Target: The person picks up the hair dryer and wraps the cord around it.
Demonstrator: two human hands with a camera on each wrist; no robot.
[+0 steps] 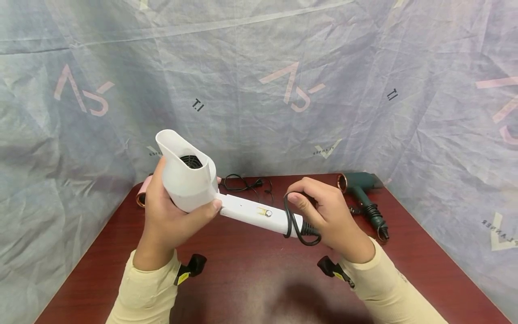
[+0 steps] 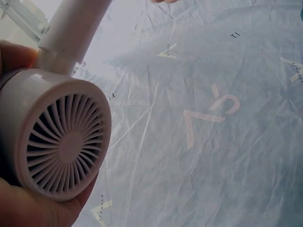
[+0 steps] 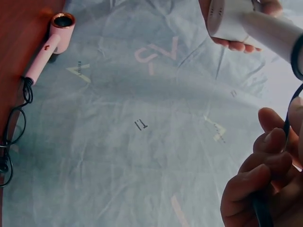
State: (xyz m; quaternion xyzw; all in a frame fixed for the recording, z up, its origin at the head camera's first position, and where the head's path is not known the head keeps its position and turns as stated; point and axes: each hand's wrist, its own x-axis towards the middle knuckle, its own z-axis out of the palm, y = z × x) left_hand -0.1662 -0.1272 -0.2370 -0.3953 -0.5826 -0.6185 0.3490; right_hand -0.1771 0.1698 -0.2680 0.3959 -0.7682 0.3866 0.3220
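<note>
A white hair dryer (image 1: pixel 247 213) is held up over the table, its nozzle tilted up to the left. My left hand (image 1: pixel 163 220) grips the round body, with the thumb near the handle joint. In the left wrist view the dryer's slatted round grille (image 2: pixel 71 146) faces the camera. At the handle's lower end, my right hand (image 1: pixel 333 216) pinches the black cord (image 1: pixel 289 220), which loops around the handle. The right wrist view shows the right hand's curled fingers (image 3: pixel 258 182) with the cord running between them and the thumb.
On the dark red table (image 1: pixel 251 274), a dark green hair dryer (image 1: pixel 362 181) lies at the back right. A pink hair dryer (image 3: pixel 45 59) with a black cord (image 3: pixel 21 118) lies at the back left, mostly hidden behind my left hand in the head view. Grey printed sheeting (image 1: pixel 243 90) surrounds the table.
</note>
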